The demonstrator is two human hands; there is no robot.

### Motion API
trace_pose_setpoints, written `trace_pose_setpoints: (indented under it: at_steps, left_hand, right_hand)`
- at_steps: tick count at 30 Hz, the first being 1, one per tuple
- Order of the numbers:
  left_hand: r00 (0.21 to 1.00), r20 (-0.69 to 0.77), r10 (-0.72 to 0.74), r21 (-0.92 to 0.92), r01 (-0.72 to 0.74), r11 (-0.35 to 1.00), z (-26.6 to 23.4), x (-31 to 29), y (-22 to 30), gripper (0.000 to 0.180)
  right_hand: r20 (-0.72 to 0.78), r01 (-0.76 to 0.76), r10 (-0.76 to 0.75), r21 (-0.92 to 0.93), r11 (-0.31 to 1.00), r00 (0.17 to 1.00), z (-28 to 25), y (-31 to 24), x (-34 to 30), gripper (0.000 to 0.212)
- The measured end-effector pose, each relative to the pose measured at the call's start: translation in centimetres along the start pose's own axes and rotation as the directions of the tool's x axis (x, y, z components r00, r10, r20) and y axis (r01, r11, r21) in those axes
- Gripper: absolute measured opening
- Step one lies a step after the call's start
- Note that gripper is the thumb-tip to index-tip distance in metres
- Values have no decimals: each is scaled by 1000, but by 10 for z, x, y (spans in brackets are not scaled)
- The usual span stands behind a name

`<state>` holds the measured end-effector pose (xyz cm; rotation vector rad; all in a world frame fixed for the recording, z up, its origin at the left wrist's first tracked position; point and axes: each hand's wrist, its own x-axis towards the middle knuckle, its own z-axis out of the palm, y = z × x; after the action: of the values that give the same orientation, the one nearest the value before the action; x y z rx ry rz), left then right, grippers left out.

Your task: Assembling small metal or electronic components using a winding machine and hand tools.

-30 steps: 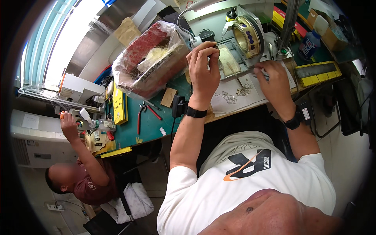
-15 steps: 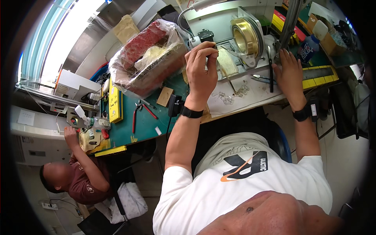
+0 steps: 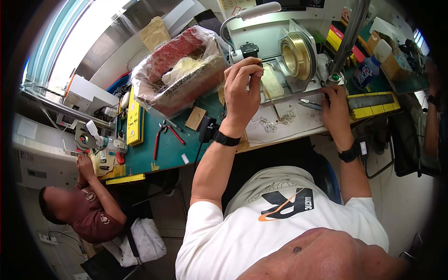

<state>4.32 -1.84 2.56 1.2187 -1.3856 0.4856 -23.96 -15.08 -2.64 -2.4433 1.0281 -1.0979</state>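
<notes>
My left hand (image 3: 243, 91) is raised over the bench, thumb and fingertips pinched together; whatever is between them is too small to make out. My right hand (image 3: 335, 109) rests at the bench's right side, fingers curled on a slim black tool (image 3: 321, 79), mostly hidden by the hand. Beside it lie pointed silver tools (image 3: 310, 104). Between my hands, thin silvery chains (image 3: 268, 124) are spread on a white sheet (image 3: 298, 128). A thin brownish rod (image 3: 272, 103) leans by a pale block (image 3: 273, 83). Behind stands a machine with a gold-coloured wheel (image 3: 296, 55).
A plastic-lined box (image 3: 182, 88) stands left of my left hand, with red-handled pliers (image 3: 163, 137) nearer. A lamp (image 3: 259, 10) arches above. On the right are a yellow-edged strip (image 3: 373, 106) and a blue bottle (image 3: 366, 72). A co-worker (image 3: 88, 205) sits at far left.
My right hand has moved nearer and left, from lying flat beside the black tool to curling its fingers on it. A small green-lit button now shows. My left hand stays pinched, slightly lower.
</notes>
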Motion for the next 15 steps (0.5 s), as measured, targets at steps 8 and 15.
trace_pose_setpoints:
  at_steps: [8, 15]
  left_hand:
    - [1000, 0, -3, 8, 3, 1000, -3, 0, -1, 18]
    - [1000, 0, -26, -9, 26, 1000, -1, -1, 2, 20]
  right_hand:
    - [-37, 150, -156, -120, 981, 987, -15, -12, -1, 26]
    - [114, 162, -152, -83, 983, 982, -10, -15, -13, 20]
